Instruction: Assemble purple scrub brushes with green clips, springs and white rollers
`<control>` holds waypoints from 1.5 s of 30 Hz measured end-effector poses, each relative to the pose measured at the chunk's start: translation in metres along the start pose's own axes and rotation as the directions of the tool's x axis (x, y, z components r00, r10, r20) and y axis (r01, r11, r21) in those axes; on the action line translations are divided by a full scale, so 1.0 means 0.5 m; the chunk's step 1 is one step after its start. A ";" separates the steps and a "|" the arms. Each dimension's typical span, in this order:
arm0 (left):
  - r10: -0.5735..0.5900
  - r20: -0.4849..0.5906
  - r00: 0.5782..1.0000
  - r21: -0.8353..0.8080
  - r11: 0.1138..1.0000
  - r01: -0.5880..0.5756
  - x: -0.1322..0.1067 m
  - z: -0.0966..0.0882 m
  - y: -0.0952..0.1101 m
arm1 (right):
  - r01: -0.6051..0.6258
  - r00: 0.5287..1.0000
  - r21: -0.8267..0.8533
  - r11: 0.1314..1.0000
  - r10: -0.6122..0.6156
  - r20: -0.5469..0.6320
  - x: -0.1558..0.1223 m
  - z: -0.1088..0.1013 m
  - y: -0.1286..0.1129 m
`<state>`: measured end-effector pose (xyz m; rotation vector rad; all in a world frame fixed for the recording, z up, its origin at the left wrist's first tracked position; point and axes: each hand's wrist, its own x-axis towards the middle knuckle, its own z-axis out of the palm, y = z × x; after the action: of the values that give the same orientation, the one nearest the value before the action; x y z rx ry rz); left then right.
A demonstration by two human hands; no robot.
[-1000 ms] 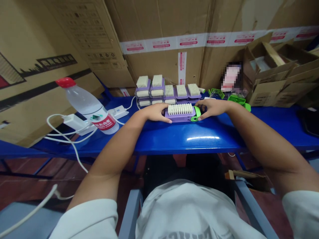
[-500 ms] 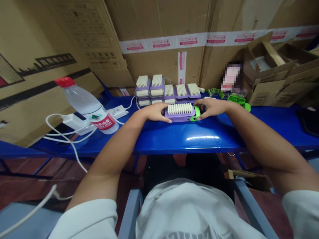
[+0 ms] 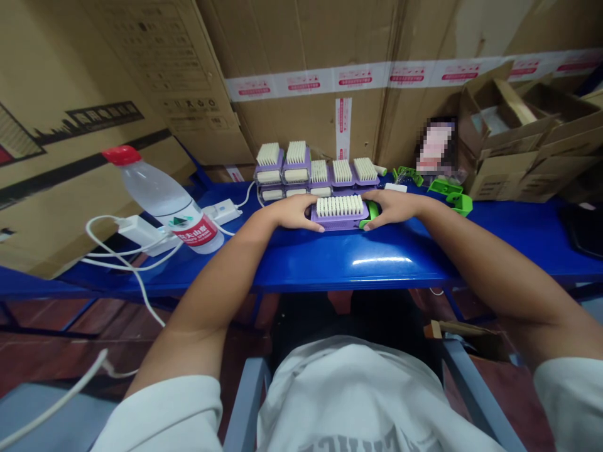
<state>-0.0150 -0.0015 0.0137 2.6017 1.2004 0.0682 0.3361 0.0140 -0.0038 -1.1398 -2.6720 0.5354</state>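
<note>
A purple brush point(image 3: 340, 222) lies on the blue table with its cream bristles facing up. My left hand point(image 3: 296, 212) grips its left end, thumb along the near side. On the right end sits a bright green end piece point(image 3: 372, 212), and my right hand point(image 3: 393, 207) is closed around it, thumb at the near edge, partly covering it. Just behind stand several similar purple brushes point(image 3: 296, 171), some of them stacked in two layers. Loose green pieces point(image 3: 445, 187) lie to the right of my right hand.
On the left a water bottle point(image 3: 172, 204) with a red cap leans beside white adapters point(image 3: 144, 233) and cables. Cardboard boxes point(image 3: 509, 163) stand at the back right, and a cardboard wall point(image 3: 301, 37) rises behind the table point(image 3: 330, 267). A dark object point(image 3: 584, 226) lies far right.
My right hand has moved slightly left, closing over the green end piece, which is now more covered. My left hand and the brush stay almost where they were.
</note>
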 end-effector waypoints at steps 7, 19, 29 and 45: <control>-0.008 -0.021 1.000 -0.004 1.000 0.008 0.002 0.004 -0.008 | 0.001 1.000 0.006 1.000 -0.001 -0.012 0.003 0.003 -0.004; -0.013 -0.020 1.000 -0.010 1.000 0.013 0.005 0.005 -0.006 | 0.015 0.998 0.039 0.999 -0.013 -0.059 0.006 0.014 0.022; -0.001 -0.032 0.999 -0.005 1.000 0.001 0.004 0.006 -0.009 | 0.055 0.996 0.051 0.997 -0.051 -0.072 0.005 0.015 0.028; -0.008 -0.031 0.999 -0.019 1.000 0.007 0.003 0.005 -0.004 | 0.012 0.998 0.039 0.999 -0.009 -0.058 -0.001 0.005 -0.005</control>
<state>-0.0150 0.0005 0.0104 2.5887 1.2138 0.1180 0.3341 0.0113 -0.0049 -1.1129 -2.6053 0.5418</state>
